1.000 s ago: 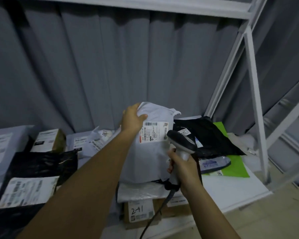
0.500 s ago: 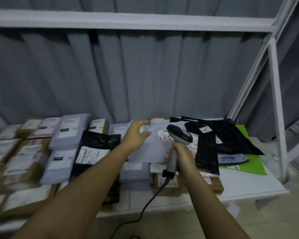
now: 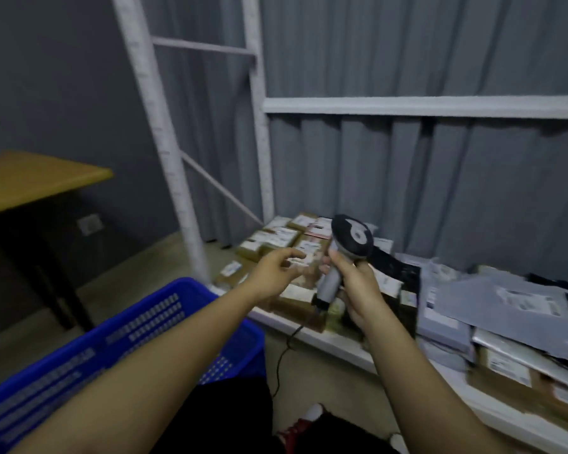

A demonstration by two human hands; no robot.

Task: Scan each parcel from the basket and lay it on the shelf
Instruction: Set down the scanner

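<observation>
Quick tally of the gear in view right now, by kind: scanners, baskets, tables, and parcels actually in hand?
Handheld barcode scanner, gripped by the right hand: 1
Blue plastic basket: 1
Wooden table: 1
Parcels in hand: 0; the left hand holds nothing
Total: 3
Parcels on the shelf are too blurred to count.

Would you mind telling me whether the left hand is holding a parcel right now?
No: the left hand is empty, fingers loosely spread above the shelf.
</observation>
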